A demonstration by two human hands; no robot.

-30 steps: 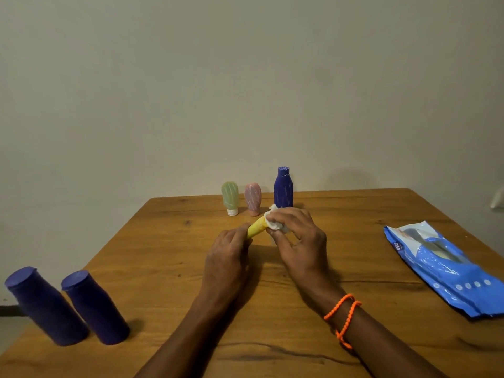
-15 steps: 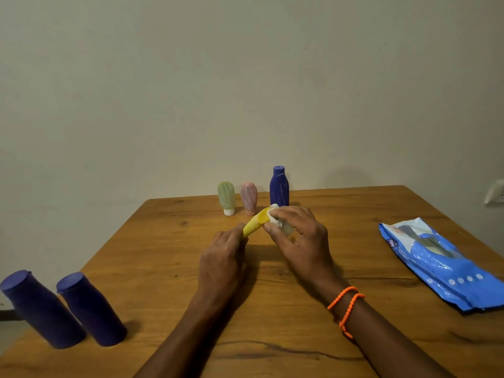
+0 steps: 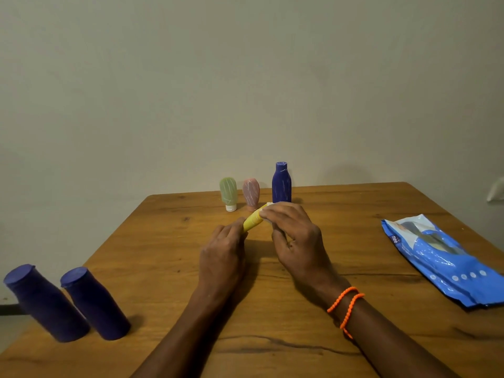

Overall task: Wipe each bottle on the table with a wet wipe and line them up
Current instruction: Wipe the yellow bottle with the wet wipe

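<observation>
My left hand (image 3: 222, 252) grips the near end of a small yellow bottle (image 3: 252, 221), held tilted above the table's middle. My right hand (image 3: 296, 236) is closed over the bottle's far end, pressing a white wet wipe (image 3: 268, 204) on it; only a sliver of the wipe shows. At the back of the table stand in a row a green bottle (image 3: 228, 192), a pink bottle (image 3: 251, 194) and a dark blue bottle (image 3: 281, 183). Two larger dark blue bottles (image 3: 43, 301) (image 3: 94, 302) stand at the near left corner.
A blue pack of wet wipes (image 3: 441, 257) lies at the right side of the wooden table (image 3: 272, 323). A plain wall rises just behind the table's far edge. Orange bands circle my right wrist.
My right hand has slid the wipe along the yellow bottle, covering more of its far end. The left hand keeps its grip. The view shifted slightly.
</observation>
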